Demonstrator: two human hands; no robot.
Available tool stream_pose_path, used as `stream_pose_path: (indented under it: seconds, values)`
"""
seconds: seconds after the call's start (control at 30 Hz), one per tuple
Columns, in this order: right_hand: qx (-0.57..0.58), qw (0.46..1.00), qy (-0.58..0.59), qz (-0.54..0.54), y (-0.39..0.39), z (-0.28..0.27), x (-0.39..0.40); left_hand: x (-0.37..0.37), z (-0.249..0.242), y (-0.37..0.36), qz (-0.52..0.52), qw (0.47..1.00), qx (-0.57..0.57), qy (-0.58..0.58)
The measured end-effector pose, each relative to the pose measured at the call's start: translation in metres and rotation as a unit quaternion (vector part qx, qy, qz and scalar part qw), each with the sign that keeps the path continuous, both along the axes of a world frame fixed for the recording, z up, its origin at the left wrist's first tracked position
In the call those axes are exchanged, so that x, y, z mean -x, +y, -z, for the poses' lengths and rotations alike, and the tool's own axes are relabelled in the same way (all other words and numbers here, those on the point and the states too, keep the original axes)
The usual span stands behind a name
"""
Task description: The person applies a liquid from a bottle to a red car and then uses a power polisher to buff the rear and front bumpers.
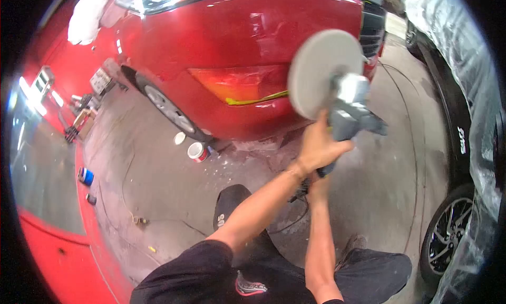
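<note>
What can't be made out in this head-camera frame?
- Right hand: mostly hidden behind the left hand and forearm.
- Grey power polisher with round pale foam pad: motion-blurred, so contact with the red car is unclear.
- Label on small red-and-white tub: too small.
</note>
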State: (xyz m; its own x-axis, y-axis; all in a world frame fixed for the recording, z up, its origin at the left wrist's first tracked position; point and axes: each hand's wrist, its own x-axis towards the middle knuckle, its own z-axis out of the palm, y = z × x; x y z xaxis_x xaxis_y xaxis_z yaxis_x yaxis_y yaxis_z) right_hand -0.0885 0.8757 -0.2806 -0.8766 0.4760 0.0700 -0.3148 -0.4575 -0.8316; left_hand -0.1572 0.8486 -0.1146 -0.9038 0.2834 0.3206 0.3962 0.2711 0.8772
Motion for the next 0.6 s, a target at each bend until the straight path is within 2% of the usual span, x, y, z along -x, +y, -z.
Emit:
stream_pose_path:
  seconds: [0.03,0.1,0.2,0.23,0.3,0.37,0.4,0.5,0.6]
  values:
    - [0.044,0.999,-0.025,-0.003,0.014,0.006,0.006,0.007,0.001,0.019,-0.024,0.997,0.076,0.01]
    - [0.05,0.997,-0.03,-0.045,0.04,0.0,0.003,0.009,-0.01,0.04,-0.009,0.996,0.084,-0.034]
    - [0.053,0.995,-0.053,-0.058,0.064,0.004,-0.009,0.001,0.012,0.055,-0.054,0.997,0.045,0.022]
    - [0.05,0.995,-0.058,-0.062,0.067,0.008,-0.013,-0.004,0.016,0.05,-0.037,0.999,0.015,-0.004]
    - [-0.062,0.996,-0.067,-0.008,0.064,0.007,-0.025,-0.019,0.015,0.03,0.001,0.997,-0.05,-0.052]
    - [-0.182,0.979,-0.084,0.024,0.063,0.023,-0.043,-0.033,0.034,0.017,-0.005,0.992,-0.126,-0.027]
    - [-0.197,0.973,-0.112,-0.033,0.065,0.014,-0.053,-0.041,0.036,0.005,-0.007,0.988,-0.151,-0.034]
    - [-0.299,0.953,-0.053,-0.022,0.051,0.01,-0.071,-0.061,0.025,-0.031,0.001,0.968,-0.246,-0.042]
    - [-0.348,0.928,-0.133,0.006,0.038,-0.007,-0.091,-0.075,0.015,-0.068,0.002,0.96,-0.279,-0.007]
